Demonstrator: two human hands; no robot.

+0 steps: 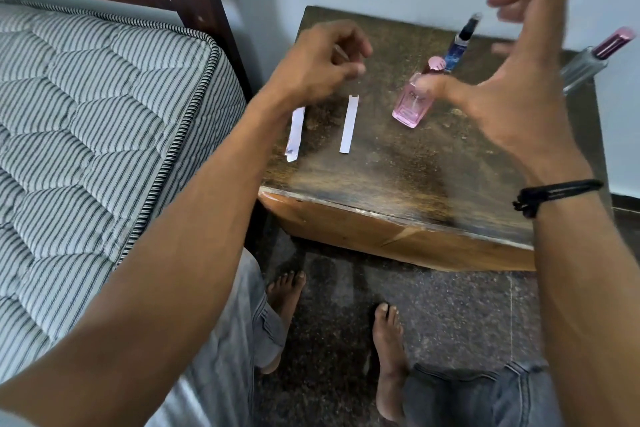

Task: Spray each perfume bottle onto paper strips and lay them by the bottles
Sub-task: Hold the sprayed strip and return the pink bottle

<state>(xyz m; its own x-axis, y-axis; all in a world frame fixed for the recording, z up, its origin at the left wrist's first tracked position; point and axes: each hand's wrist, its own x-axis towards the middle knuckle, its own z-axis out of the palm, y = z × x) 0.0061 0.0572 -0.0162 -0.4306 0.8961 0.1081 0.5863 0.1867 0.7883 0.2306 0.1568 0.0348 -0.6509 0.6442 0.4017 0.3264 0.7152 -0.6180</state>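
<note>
Right hand (512,104) hovering wide open, thumb partly blocking pink bottle (410,109); blue bottle (456,50), clear bottle (585,66) standing behind. Left hand (322,62) curling over table (381,177), grip unclear. Paper strip (349,124), second strip (296,133) lying left of bottles, mattress (104,97) alongside

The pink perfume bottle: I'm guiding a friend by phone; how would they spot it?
On the dark wooden table beside the striped mattress, three bottles stand toward the right. The pink perfume bottle is the nearest, squat and rectangular, unlike the slim blue bottle behind it and the clear bottle farther right.
</note>
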